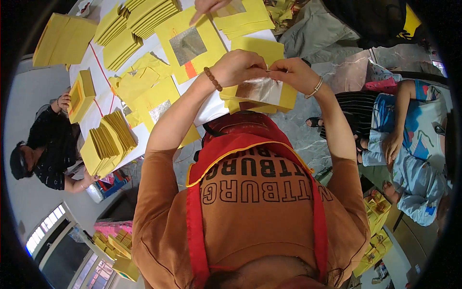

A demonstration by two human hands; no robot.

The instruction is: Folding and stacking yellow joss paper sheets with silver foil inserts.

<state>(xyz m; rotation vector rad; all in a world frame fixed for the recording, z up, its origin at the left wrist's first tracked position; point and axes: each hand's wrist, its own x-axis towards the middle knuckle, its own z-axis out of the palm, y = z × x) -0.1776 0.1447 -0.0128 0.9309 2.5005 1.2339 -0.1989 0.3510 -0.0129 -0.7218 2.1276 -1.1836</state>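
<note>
A stack of yellow paper sheets (288, 99) with a silver foil patch (260, 90) on top lies in front of me at the table's near edge. My left hand (240, 68), with a brown bead bracelet at its wrist, is closed above the foil. My right hand (296, 74) meets it there, fingertips pinched, a pale bangle on the wrist. A tiny pale thing shows between the two sets of fingertips, too small to name. Left of my hands lies a yellow sheet (169, 45) with a silver square and an orange strip.
Another person's hand (209, 6) touches that sheet from the far side. Folded yellow stacks (154, 17) cover the white table's (140, 139) left part. A person in black (50, 144) holds yellow paper at the left. Someone sits at the right (409, 139), near a grey cloth bundle (315, 31).
</note>
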